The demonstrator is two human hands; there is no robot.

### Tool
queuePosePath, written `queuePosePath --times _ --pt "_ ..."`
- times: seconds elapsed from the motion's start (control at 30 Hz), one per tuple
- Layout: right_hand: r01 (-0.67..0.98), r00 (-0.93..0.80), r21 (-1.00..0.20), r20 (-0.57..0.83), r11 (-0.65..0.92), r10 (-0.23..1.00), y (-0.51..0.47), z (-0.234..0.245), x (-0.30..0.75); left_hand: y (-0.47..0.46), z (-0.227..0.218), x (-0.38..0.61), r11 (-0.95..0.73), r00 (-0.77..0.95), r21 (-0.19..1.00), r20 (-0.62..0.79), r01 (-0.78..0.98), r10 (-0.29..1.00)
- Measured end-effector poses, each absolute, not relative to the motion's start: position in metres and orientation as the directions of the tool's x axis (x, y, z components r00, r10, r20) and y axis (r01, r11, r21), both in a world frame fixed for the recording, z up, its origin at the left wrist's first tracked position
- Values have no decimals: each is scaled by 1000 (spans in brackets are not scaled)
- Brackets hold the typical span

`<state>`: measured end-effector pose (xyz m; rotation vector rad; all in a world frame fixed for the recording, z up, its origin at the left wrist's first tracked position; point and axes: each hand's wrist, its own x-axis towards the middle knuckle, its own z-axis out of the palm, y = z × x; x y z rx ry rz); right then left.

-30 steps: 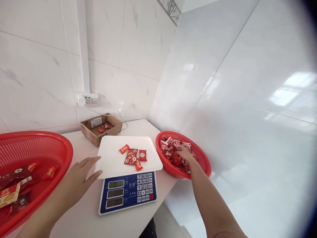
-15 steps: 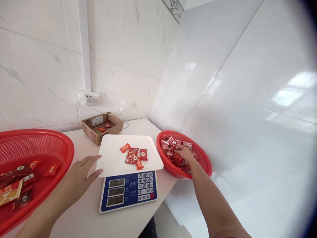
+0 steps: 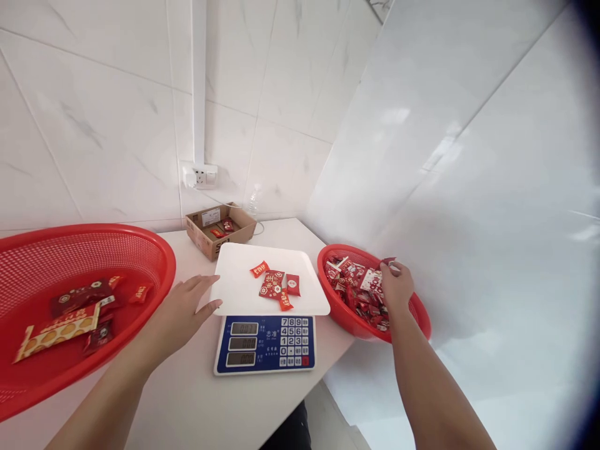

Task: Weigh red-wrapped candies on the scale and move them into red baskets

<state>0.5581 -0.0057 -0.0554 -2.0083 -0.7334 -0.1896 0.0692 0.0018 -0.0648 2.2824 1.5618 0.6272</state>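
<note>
My right hand (image 3: 397, 282) is over the right red basket (image 3: 419, 312), its fingers closed on a small dark red snack packet (image 3: 389, 260) that shows only in part. Below it lie many red and white snack packets (image 3: 372, 281). My left hand (image 3: 194, 303) has its fingers stretched out at the left edge of the scale's white pan (image 3: 234, 294); whether it touches cannot be made out. On that pan rest a larger red packet (image 3: 271, 284), a small dark red packet (image 3: 293, 285) and two orange-red packets (image 3: 259, 269). The blue scale panel (image 3: 265, 345) faces me.
A large red basket (image 3: 162, 250) at the left holds several packets, one a long yellow biscuit packet (image 3: 59, 332). Behind the scale stand a cardboard box (image 3: 200, 236) with small packets and a clear plastic bottle (image 3: 254, 199). Walls border the white table (image 3: 187, 400) behind and at right.
My right hand has risen from among the packets and moved toward the basket's right side, now with a small packet in its fingers. The view has shifted left; the left hand stays by the pan.
</note>
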Motion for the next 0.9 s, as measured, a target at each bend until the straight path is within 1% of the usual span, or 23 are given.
queuePosePath --times 0.03,0.1,0.13,0.17,0.2,0.27,0.37,0.47,0.53,0.63,0.7,0.77,0.83,0.9 --pt "585 793 -733 429 -346 432 -5 -50 551 2 -64 70 -356 311 484 172 800 935" --pt "647 726 -702 449 -296 521 -3 -38 530 1 -64 71 -349 313 490 157 799 937" --pt "685 673 -679 451 -263 586 0 -32 516 1 -64 71 -351 318 492 153 797 936" --pt "749 571 -623 436 -225 695 3 -27 500 1 -64 71 -355 323 492 152 795 934" --pt "798 472 -574 403 -185 784 7 -23 484 1 -65 72 -360 329 491 153 793 932" --pt "869 275 -480 264 -121 924 18 -20 451 0 -64 72 -367 334 487 157 792 929" --pt "877 168 -474 152 -77 974 35 -23 412 -2 -62 70 -367 332 477 160 798 930" --pt "861 112 -507 122 -35 986 49 -27 392 -3 -59 69 -366 325 474 171 801 930" --pt "843 104 -537 148 -9 983 51 -25 389 -3 -58 67 -372 325 475 182 797 928" --pt "812 158 -583 222 1 962 43 -18 397 -2 -57 66 -378 324 477 195 793 926" --pt "774 247 -633 297 -3 922 32 -16 406 -1 -57 65 -379 322 479 201 792 925" --pt "680 390 -733 376 12 840 17 -20 416 -2 -56 65 -383 322 486 208 786 924" --pt "556 543 -829 410 52 732 3 -30 428 -3 -54 65 -387 321 495 216 778 922" --pt "486 662 -872 414 63 624 -12 -42 439 -4 -52 65 -380 314 498 214 780 925"
